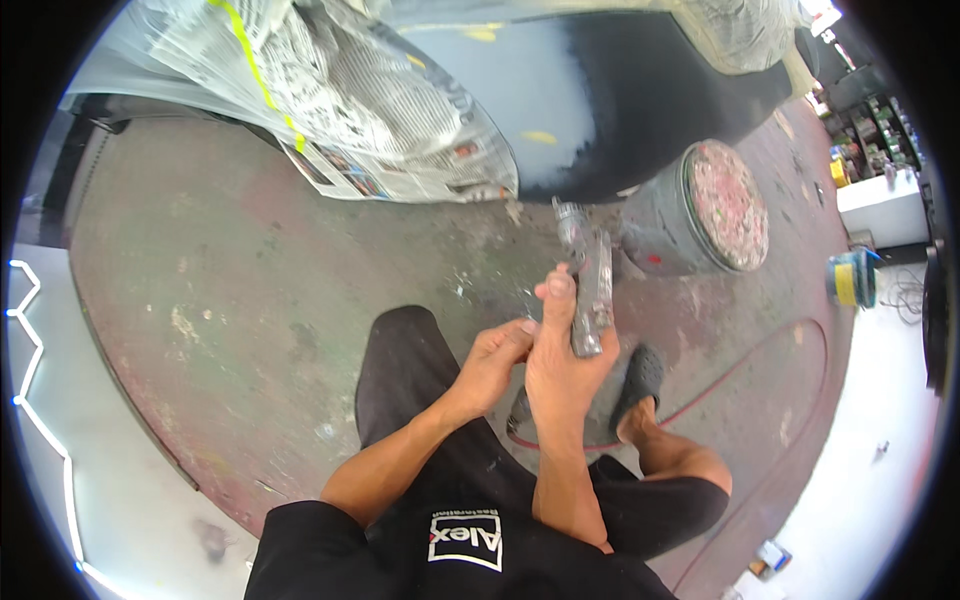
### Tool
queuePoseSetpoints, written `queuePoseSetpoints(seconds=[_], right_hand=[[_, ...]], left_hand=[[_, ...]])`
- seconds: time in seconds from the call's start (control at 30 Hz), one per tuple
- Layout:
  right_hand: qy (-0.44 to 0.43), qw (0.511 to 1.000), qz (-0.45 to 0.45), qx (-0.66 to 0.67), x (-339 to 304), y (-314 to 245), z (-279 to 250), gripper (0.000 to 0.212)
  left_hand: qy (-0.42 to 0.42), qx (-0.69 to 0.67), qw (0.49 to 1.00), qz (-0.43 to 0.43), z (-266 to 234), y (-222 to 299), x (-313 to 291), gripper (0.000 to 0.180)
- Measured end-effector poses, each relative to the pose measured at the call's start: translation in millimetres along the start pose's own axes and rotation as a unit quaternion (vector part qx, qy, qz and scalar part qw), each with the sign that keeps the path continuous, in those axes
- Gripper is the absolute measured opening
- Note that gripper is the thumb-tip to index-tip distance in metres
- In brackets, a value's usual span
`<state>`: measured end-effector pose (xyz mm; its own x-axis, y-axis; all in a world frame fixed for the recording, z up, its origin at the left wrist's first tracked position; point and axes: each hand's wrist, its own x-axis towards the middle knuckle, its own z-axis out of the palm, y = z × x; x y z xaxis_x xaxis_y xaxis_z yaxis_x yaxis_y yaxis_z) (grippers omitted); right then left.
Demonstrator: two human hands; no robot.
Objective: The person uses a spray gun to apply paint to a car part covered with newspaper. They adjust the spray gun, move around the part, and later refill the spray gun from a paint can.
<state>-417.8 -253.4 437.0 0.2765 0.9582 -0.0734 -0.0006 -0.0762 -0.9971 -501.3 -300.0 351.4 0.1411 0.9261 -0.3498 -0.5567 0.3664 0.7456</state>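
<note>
We see right hand (pixel 565 368) curled tight round spray gun (pixel 602 285), left hand (pixel 490 365) bunched closed alongside, contents we can't tell.

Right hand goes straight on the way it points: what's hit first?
Likely the grey-and-black panel, with the metallic tool in the right hand leading; depth is unclear from this one view.

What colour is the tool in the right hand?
The tool in the right hand is silvery grey, seen best in the head view.
</note>
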Motion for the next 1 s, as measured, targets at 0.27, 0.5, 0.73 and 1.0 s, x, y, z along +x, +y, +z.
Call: queuePoseSetpoints(seconds=[0.27,0.5,0.73,1.0], right_hand=[[0.014,0.999,0.018,-0.027,-12,-7,8,0.049],[-0.021,0.999,0.013,-0.035,-27,-22,18,0.050],[0.029,0.997,0.017,-0.068,-26,-16,17,0.052],[-0.013,0.998,0.012,-0.052,-32,-31,21,0.052]], left_hand=[[-0.080,-0.135,0.988,-0.013,-14,-35,-25,0.034],[-0.079,-0.168,0.983,-0.011,-25,-35,-38,0.032],[-0.080,-0.147,0.986,-0.017,-19,-33,-34,0.031],[-0.072,-0.172,0.983,-0.005,-18,-30,-41,0.032]])
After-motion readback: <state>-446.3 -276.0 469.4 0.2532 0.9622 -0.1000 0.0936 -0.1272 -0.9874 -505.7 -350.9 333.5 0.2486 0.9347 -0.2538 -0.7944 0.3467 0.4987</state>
